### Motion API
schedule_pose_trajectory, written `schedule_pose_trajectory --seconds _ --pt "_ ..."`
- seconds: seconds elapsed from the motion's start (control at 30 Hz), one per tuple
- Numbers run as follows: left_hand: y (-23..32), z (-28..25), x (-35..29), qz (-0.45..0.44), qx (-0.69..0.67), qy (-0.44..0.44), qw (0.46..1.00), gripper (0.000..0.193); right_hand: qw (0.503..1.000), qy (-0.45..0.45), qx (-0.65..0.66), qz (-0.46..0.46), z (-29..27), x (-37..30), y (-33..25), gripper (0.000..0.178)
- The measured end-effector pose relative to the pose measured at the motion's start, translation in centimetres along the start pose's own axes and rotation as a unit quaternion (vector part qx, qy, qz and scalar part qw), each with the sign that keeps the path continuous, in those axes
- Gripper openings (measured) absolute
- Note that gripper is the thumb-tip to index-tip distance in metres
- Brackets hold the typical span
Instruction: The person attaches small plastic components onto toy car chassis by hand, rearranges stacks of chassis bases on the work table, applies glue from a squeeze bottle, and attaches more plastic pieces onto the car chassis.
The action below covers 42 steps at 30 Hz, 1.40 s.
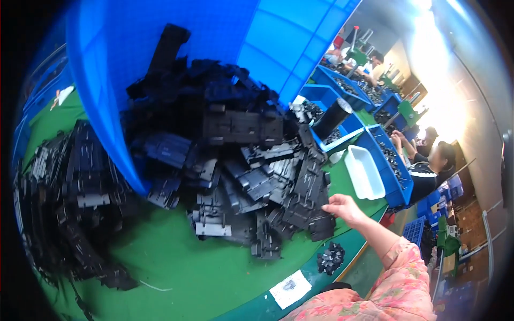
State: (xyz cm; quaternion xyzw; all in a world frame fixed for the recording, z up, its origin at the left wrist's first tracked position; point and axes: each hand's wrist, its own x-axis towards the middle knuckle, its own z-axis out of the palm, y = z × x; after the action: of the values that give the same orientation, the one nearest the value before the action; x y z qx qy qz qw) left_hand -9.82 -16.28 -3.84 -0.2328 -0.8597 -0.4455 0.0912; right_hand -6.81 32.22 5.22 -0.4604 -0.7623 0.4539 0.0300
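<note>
My right hand (pixel 345 209) reaches in from the lower right, with a pink floral sleeve on its arm. Its fingers are curled together, thumb towards forefinger, at the edge of a black plastic part (pixel 320 224) on the right side of a heap. The heap of black molded parts (pixel 243 127) spills out of a tipped blue bin (pixel 284 35) onto a green table surface (pixel 176 267). Flat panels with clips and ribs lie there at many angles, overlapping. My left hand does not show.
More black parts (pixel 88 187) are stacked at the left. Nearer me lie a small pile of black pieces (pixel 330 259) and a white paper (pixel 290 289). A white tray (pixel 365 172), a black cylinder (pixel 333 119) and blue crates (pixel 393 166) stand at the right, with co-workers beyond.
</note>
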Motion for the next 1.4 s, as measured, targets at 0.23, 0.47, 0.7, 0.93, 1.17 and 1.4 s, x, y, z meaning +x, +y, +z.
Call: schedule_pose_trajectory --seconds 0.23,0.47,0.7,0.93,1.17,1.4 --pt "2.4 -1.6 1.2 -0.111 -0.039 -0.07 0.991 0.017 0.986 0.043 -0.106 -0.123 -2.7 -0.6 -0.9 0.025" --pt "1.7 -0.7 -0.5 -0.126 -0.047 -0.013 0.991 0.018 0.984 -0.015 0.091 -0.155 -4.4 -2.7 2.7 0.017" --pt "0.3 1.0 -0.8 -0.126 -0.115 0.063 0.983 0.02 0.935 -0.106 0.33 -0.08 -7.7 -2.0 7.2 0.016" --pt "0.4 0.9 -0.5 -0.173 -0.165 0.099 0.966 0.026 0.872 -0.175 0.451 -0.075 -8.7 -1.8 10.4 0.015" --pt "12.6 5.5 1.1 -0.151 -0.287 0.231 0.918 0.022 0.804 -0.282 0.511 -0.115 -6.5 -2.5 9.0 0.019" --pt "22.5 12.8 3.5 -0.193 -0.479 -0.02 0.856 0.032 0.667 -0.019 0.226 -0.71 -3.8 -6.6 5.1 0.022"
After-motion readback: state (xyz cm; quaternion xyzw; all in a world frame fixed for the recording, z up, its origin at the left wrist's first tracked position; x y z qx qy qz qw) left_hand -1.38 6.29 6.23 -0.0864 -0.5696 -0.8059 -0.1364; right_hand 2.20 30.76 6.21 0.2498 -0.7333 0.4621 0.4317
